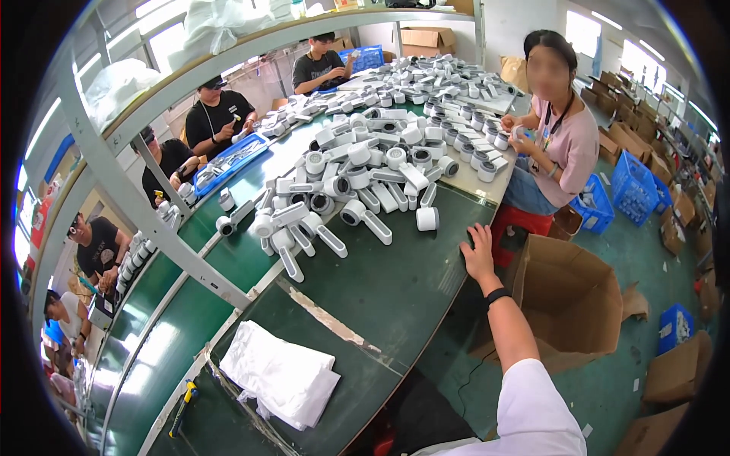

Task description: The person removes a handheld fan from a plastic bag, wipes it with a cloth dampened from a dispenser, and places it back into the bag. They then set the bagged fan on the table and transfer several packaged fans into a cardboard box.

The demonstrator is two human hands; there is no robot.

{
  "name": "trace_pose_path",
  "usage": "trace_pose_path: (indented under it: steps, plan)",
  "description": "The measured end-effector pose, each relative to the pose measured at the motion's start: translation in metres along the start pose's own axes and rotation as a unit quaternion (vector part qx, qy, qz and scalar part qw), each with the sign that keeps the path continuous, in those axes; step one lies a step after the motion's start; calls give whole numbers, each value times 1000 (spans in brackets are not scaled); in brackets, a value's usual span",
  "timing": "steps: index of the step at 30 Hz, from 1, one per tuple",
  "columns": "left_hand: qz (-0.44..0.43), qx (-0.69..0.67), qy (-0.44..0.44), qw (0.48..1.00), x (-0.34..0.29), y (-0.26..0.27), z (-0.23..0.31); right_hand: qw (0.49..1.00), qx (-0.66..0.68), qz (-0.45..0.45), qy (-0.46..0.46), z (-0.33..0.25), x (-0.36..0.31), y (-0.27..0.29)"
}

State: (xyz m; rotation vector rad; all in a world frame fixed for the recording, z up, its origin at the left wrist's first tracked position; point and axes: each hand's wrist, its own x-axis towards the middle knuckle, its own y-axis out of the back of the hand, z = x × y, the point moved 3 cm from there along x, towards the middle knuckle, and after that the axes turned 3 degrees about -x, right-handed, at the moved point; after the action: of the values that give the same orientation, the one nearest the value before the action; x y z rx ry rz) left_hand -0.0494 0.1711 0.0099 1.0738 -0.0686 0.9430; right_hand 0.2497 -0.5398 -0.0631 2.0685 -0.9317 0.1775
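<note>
My right hand (479, 257) lies palm down at the right edge of the green table (411, 311), fingers spread and nothing held. A dark band circles its wrist. Closest to it is a single short white-and-grey round part (427, 219) standing apart on the tabletop. Beyond spreads a large heap of white-and-grey plastic parts (369, 177), each with a round head and a flat handle, lying in all directions. A folded stack of white plastic sheeting or bags (280, 374) rests on the near left of the table. My left hand is out of sight.
An open cardboard box (566, 304) stands on the floor right of the table. A seated person in pink (566, 144) handles a part beyond it. A yellow-and-black tool (182, 408) lies near left. A metal shelf frame (152, 205) rises at left; co-workers sit behind it.
</note>
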Motion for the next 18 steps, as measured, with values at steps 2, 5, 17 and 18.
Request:
trace_pose_path:
  steps: [2, 5, 17, 18]
  plan:
    - [5, 6, -10, 1000, 0, 1, -1, 1000, -3, -2, -3, 0, 2, -1]
    - [9, 14, -23, 1000, 1, 0, -3, 1000, 3, 6, -3, 0, 3, 0]
    - [8, 15, -22, 1000, -1, -3, -11, 1000, 11, 16, 2, 2, 4, -1]
    - [8, 12, -23, 1000, -1, -4, -14, 1000, 11, 15, 2, 2, 4, -1]
